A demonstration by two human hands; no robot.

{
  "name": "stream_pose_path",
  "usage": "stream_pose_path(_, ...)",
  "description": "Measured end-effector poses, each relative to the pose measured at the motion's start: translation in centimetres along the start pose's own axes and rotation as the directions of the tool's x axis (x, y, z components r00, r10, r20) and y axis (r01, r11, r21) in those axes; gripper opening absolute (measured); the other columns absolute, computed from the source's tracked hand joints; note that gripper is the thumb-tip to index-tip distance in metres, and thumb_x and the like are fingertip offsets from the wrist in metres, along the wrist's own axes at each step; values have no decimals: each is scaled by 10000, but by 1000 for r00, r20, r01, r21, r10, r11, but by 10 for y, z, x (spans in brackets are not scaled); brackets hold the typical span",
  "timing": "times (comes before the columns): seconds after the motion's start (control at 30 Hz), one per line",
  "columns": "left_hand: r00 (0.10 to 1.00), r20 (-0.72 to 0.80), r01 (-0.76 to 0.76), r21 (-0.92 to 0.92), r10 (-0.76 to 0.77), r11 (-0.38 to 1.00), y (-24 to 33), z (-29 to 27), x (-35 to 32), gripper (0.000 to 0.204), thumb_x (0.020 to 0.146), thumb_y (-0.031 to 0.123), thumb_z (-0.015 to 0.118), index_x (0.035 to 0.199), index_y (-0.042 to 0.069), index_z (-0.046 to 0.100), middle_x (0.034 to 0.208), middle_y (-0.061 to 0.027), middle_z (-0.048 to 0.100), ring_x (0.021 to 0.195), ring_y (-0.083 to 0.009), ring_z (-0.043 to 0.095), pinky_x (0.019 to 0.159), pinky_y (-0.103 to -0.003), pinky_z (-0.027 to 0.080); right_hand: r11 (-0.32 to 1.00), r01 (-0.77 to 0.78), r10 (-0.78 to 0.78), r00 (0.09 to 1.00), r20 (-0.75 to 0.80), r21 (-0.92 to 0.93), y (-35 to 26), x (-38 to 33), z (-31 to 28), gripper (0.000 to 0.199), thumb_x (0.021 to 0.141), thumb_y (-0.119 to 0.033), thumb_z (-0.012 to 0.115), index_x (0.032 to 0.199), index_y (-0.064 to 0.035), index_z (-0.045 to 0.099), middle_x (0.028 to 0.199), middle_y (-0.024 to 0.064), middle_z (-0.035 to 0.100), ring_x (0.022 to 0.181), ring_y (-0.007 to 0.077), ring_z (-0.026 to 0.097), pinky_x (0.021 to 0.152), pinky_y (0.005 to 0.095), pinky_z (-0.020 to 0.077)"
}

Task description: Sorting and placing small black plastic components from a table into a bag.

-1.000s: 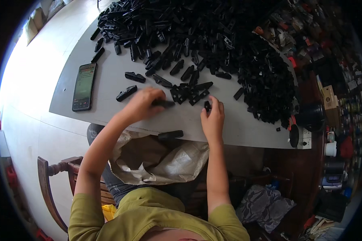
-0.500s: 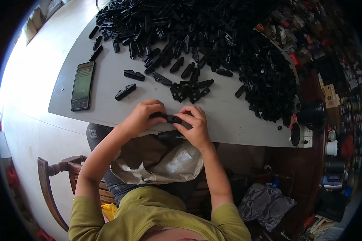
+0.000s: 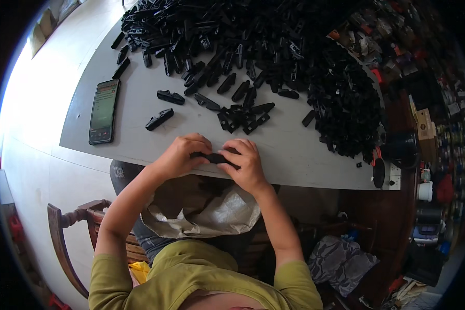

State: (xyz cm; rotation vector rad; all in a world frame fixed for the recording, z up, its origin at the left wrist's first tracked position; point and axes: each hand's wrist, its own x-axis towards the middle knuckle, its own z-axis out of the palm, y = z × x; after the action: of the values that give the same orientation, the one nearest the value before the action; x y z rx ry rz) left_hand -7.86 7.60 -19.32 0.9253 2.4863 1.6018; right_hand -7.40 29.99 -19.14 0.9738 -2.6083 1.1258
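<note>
Black plastic part [image 3: 215,157] sits at the counter [image 3: 294,150] edge, gripped by my left hand [image 3: 180,155] and right hand [image 3: 245,164] together, right over the open bag [image 3: 201,217].

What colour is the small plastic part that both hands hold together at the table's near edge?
Black; the small plastic part shows best in the head view.

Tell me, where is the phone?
In the head view the phone lies flat on the grey table's left side, left of two loose black parts.
</note>
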Motion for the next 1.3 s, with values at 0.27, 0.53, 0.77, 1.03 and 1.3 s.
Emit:
stream_pose_path(0.27, 991, 90, -113, 118, 102, 987, 1, -8, 4, 305, 738, 28, 713, 1038, 23, 662, 1053, -141, 621, 997, -306, 596, 863, -382, 488, 989, -118, 85, 950, -300, -94, 23, 10, -22, 224, 804, -5, 637, 1020, -52, 673, 1036, 90, 606, 951, 315, 599, 803, 383, 496)
stream_pose_path(0.53, 984, -170, 77, 654, 47, 753, -21, -28, 65, 339, 751, 2, 676, 1070, 39, 568, 1039, -122, 602, 935, -361, 575, 825, -406, 484, 942, -258, 211, 953, -217, -215, 28, 12, -17, 263, 792, 5, 647, 1041, -67, 599, 1063, 99, 614, 974, 312, 595, 805, 384, 490)
stream_pose_path(0.77, 843, -243, 438, -208, -480, 875, 10, -20, 33, 375, 795, -61, 661, 1107, 53, 489, 918, -58, 654, 866, -182, 634, 741, -323, 505, 968, -249, 230, 927, -298, -30, 36, -2, -14, 289, 853, -57, 641, 1132, -88, 574, 987, 77, 610, 839, 235, 603, 696, 351, 506)
stream_pose_path(1.03, 981, -158, 111, -17, -113, 994, 5, 0, 8, 247, 710, 14, 720, 951, 36, 675, 1089, -117, 634, 996, -281, 620, 850, -345, 487, 879, -288, 346, 934, -91, 381, -9, -1, 8, 372, 850, -82, 693, 1204, -5, 612, 794, 29, 579, 619, 109, 502, 577, 247, 442)
stream_pose_path(1.3, 990, -121, 81, 70, -72, 994, -8, 0, 6, 274, 675, 63, 764, 939, 29, 697, 974, -126, 653, 923, -305, 619, 822, -374, 492, 975, -180, 189, 980, -60, 127, -2, -3, -3, 343, 767, -166, 765, 1059, -10, 674, 799, 90, 609, 613, 243, 570, 596, 334, 480)
